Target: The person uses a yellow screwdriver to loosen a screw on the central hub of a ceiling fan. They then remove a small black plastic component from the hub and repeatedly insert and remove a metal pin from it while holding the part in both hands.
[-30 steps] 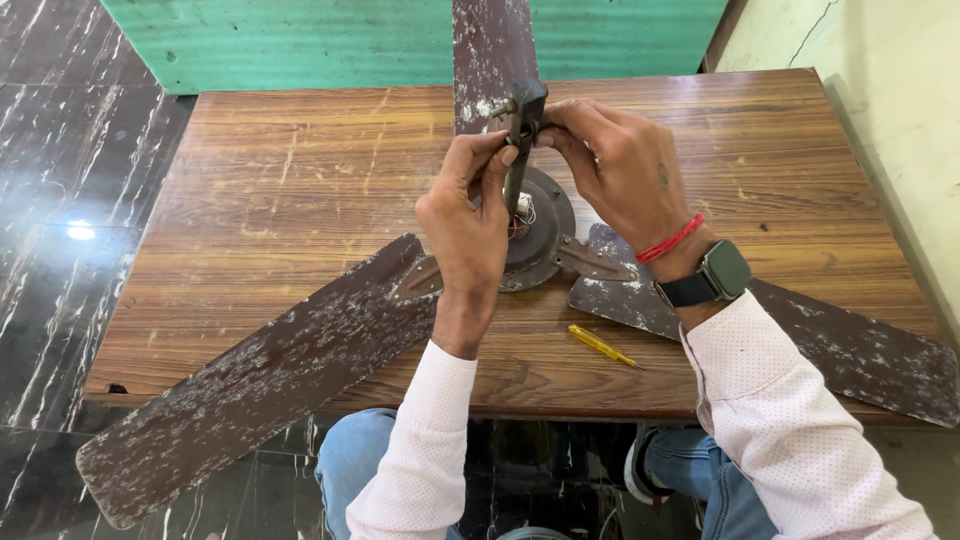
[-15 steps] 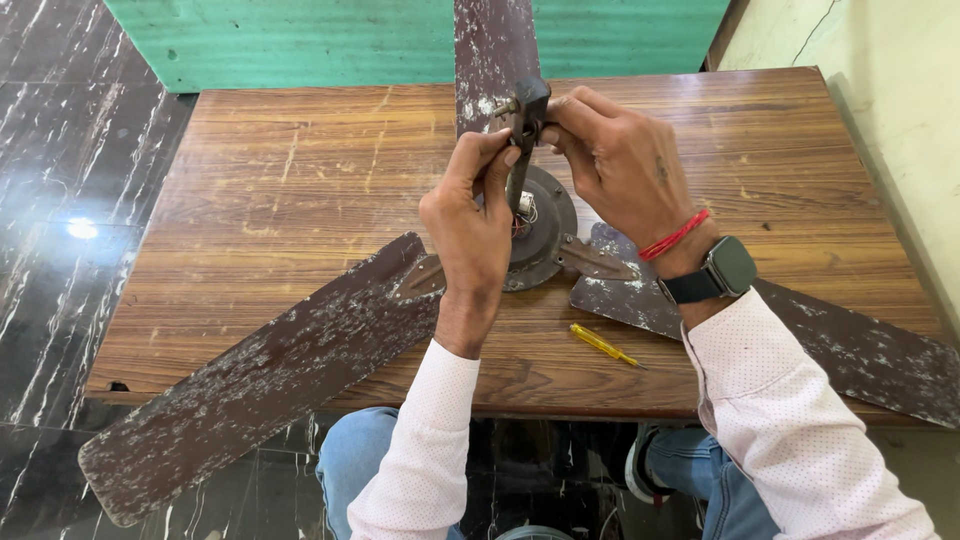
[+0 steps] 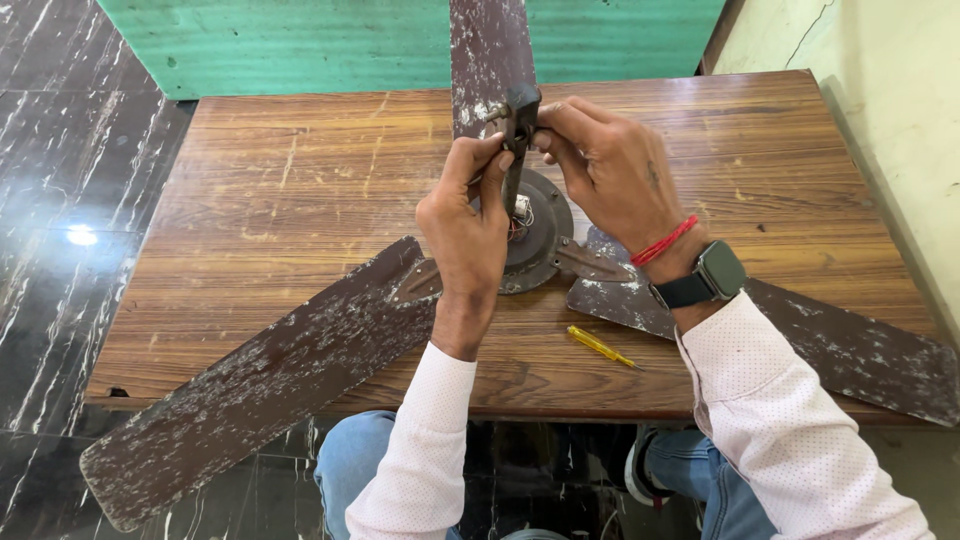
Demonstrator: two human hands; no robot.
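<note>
Both hands kept their grip closed at the top of the down rod [image 3: 514, 165] of an old ceiling fan: the left hand [image 3: 468, 235] pinched it from the near side, the right hand [image 3: 610, 175] from the right, fingers wrapped around the dark fitting [image 3: 522, 103] at the rod's upper end. Over the last second almost nothing shifted; the right hand's fingers had only crept a little along the fitting while the rod and the left hand stayed put, which I judged to mean the work on that fitting was still going on rather than finished. The rod stood nearly upright out of the round motor housing [image 3: 540, 235], which rested on the wooden desk [image 3: 300, 170], directly beneath the hands. Three worn, flaking blades [image 3: 260, 390] spread from the housing. A yellow screwdriver [image 3: 600, 347] lay untouched on the desk, near the right wrist.
</note>
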